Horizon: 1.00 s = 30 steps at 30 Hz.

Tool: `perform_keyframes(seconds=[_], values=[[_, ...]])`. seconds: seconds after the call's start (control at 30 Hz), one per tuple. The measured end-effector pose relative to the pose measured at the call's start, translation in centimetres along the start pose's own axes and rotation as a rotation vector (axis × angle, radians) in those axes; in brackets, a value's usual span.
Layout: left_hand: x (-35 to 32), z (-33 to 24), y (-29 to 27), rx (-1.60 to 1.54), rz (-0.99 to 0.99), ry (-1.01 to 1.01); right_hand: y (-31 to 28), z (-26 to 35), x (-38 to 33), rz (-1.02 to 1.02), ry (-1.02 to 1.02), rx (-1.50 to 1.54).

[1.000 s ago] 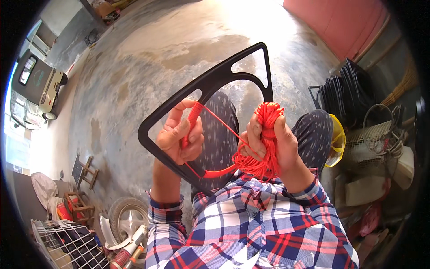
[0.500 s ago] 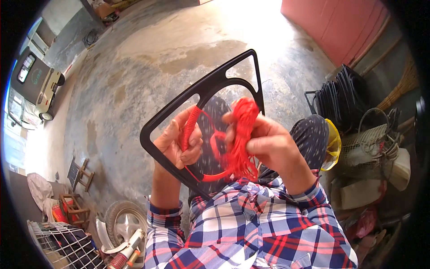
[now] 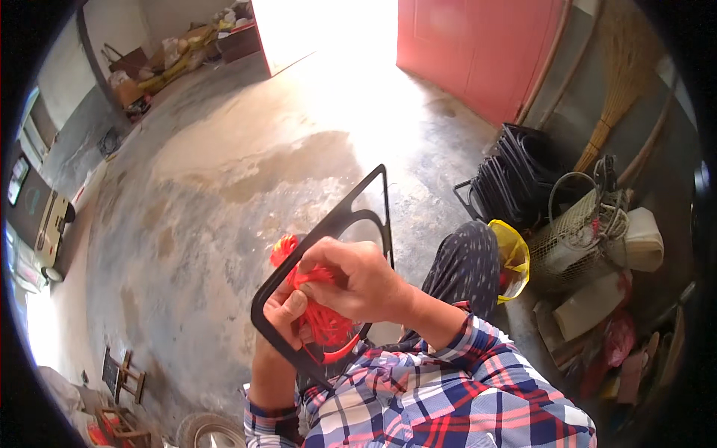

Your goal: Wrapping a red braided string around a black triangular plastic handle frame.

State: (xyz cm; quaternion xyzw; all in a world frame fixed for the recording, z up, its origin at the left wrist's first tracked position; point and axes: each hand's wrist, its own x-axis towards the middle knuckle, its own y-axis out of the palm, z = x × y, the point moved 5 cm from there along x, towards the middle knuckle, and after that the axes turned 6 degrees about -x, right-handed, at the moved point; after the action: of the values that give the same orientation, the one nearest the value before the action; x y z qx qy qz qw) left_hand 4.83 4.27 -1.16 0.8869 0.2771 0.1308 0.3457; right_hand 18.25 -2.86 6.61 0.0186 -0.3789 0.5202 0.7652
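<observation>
Bundle of thin, bright red cord [image 3: 328,325]: below and left of frame centre, at the flat, angular black frame [image 3: 340,222]. Right hand [image 3: 366,280]: fingers bent, pinching the cord. Left hand [image 3: 282,313]: within the frame's left corner, curled; its grip is hidden, cannot tell.

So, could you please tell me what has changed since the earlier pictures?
The right hand and the red cord bundle have moved left, to the left hand at the black frame. The view has tilted up, showing more of the bright doorway. The left hand stays by the frame; whether it now grips the bundle is unclear.
</observation>
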Motion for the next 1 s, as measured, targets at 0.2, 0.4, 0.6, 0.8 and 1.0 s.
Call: perform_keyframes(seconds=[0.2, 0.4, 0.6, 0.8, 1.0], values=[[0.2, -0.3, 1.4, -0.132, 0.049, -0.014, 0.3, -4.6, -3.7, 0.08, 0.449, 0.898], [-1.4, -1.1, 4.2, -0.117, 0.009, 0.007, 3.5, -6.7, -5.2, 0.121, 0.735, 1.355], [-1.1, 0.1, 5.7, -0.112, -0.118, -0.024, 3.9, -4.7, -1.8, 0.406, 0.526, 1.374], [-0.9, 0.7, 6.1, -0.334, 0.059, -0.237, 3.6, -6.6, 1.8, 0.136, 0.563, 1.559], [-1.7, 1.1, 6.2, -0.232, 0.083, -0.277, 3.6, -9.8, 2.5, 0.056, 0.427, 1.867]])
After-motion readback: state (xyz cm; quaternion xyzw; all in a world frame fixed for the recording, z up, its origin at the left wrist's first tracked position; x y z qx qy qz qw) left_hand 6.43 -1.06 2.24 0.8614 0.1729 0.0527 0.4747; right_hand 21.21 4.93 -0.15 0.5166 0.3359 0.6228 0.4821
